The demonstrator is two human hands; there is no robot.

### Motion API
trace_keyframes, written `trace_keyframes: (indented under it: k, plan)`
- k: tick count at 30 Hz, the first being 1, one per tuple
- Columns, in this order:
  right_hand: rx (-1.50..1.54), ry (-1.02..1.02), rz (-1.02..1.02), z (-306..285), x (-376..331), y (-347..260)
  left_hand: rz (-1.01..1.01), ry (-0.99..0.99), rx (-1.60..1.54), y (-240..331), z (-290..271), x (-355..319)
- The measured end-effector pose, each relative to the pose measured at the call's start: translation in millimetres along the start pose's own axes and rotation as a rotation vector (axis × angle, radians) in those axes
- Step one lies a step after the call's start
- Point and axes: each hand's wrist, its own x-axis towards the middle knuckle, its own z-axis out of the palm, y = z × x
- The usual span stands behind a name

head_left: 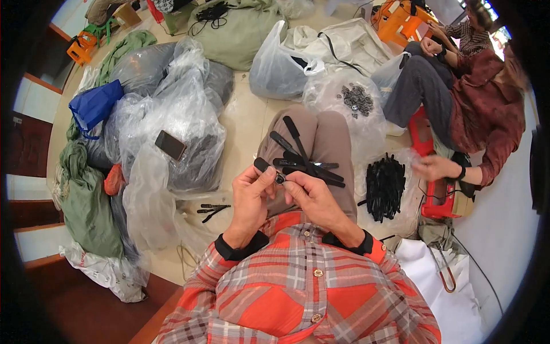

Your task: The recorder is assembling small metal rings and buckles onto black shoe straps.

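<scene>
My left hand [251, 192] pinches a short black strap [262, 165], its rounded end standing up past the thumb. Against it, my right hand [315, 199] has thumb and forefinger closed on a small dark buckle [279, 179] with a shiny part. The two hands almost meet above my lap, and the fingers partly hide how strap and buckle join. Several similar black straps [293, 133] lie crossed over my trouser legs, just beyond the right hand. To the right, a dense heap of black straps [385, 186] rests on clear plastic.
Small dark buckles [356, 100] lie heaped on a plastic bag ahead. Large plastic-wrapped bundles stand at left, with a phone [171, 145] on top. A few black straps [214, 211] lie on the floor. At right, a co-worker's hand [436, 167] reaches near a red container [438, 198].
</scene>
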Motion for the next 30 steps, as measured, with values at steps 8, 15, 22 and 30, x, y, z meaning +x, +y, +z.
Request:
trace_keyframes:
  k: [8, 15, 22, 30]
  plan:
    - [-0.122, -0.062, -0.073, 18, 7, -9, -0.060, 0.034, -0.109, 6, -24, -5]
    - [-0.317, -0.190, 0.308, 13, -10, 3, -0.030, 0.620, 0.249, -29, -214, 16]
    - [-0.307, -0.104, 0.407, 13, -7, 3, -0.411, 1.042, -0.306, -175, -397, -55]
    - [-0.382, -0.082, 0.459, 28, -6, -4, -0.523, 1.105, -0.356, -213, -436, -26]
